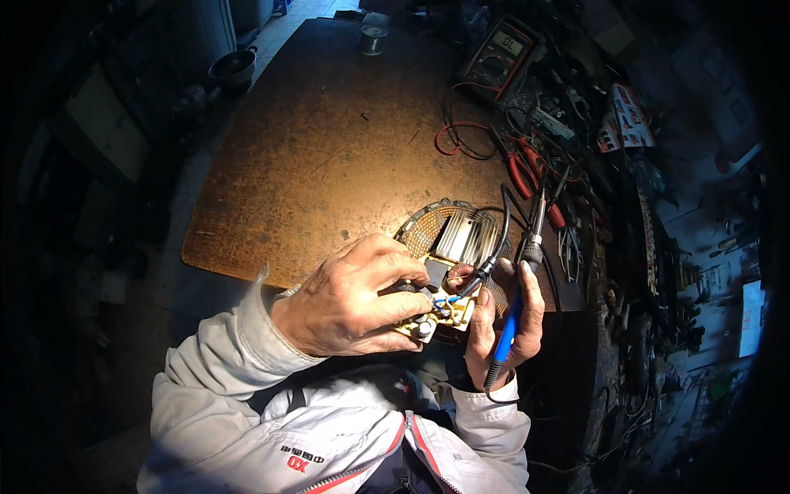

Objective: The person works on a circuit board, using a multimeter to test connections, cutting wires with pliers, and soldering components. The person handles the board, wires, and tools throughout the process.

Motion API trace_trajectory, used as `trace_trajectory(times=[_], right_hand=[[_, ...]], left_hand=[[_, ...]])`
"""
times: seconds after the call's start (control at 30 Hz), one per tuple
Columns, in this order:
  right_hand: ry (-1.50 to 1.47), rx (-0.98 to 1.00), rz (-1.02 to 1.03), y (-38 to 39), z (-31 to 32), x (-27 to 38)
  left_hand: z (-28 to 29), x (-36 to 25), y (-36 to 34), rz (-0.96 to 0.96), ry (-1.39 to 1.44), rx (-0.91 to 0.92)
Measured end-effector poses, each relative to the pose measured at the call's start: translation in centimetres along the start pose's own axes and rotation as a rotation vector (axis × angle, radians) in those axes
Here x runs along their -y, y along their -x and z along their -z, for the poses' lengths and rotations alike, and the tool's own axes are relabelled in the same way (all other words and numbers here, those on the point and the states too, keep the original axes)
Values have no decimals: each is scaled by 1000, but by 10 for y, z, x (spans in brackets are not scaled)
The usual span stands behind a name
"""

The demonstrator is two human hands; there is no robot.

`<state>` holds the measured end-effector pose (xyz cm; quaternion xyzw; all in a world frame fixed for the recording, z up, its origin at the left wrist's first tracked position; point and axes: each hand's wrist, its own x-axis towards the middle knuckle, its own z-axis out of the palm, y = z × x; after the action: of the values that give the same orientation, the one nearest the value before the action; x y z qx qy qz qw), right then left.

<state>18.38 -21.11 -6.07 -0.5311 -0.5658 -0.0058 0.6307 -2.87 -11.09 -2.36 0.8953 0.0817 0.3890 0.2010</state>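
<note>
My left hand (358, 292) is closed on the near left part of a circuit board (461, 316), its fingertips by a blue wire (444, 300). On the board are a finned metal heat sink (466, 237), a copper-wound ring coil (460, 277) and a small round capacitor (423, 329). My right hand (504, 339) holds a blue-handled soldering iron (508, 329), its metal shaft pointing away from me; the thumb lies near the board's right edge. A black cable (504, 235) runs down to the board between my hands. Behind and under it lies a flat round wound coil (421, 230), partly hidden.
A worn brown table (304, 148) spreads out ahead. A tin of wire (373, 39) stands at its far end. To the right are a multimeter (497, 56) with leads, red-handled pliers (522, 171) and many jumbled tools. A dark pan (234, 67) sits beyond the left edge.
</note>
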Motion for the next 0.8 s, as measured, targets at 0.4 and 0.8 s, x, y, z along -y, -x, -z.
trace_trajectory(times=[0.4, 0.8], right_hand=[[-60, -29, -39, 4, -2, -5], [-53, -33, -16, 0, -3, -4]], left_hand=[[-7, 3, 1, 10, -49, -58], [4, -1, -17, 126, 117, 112]])
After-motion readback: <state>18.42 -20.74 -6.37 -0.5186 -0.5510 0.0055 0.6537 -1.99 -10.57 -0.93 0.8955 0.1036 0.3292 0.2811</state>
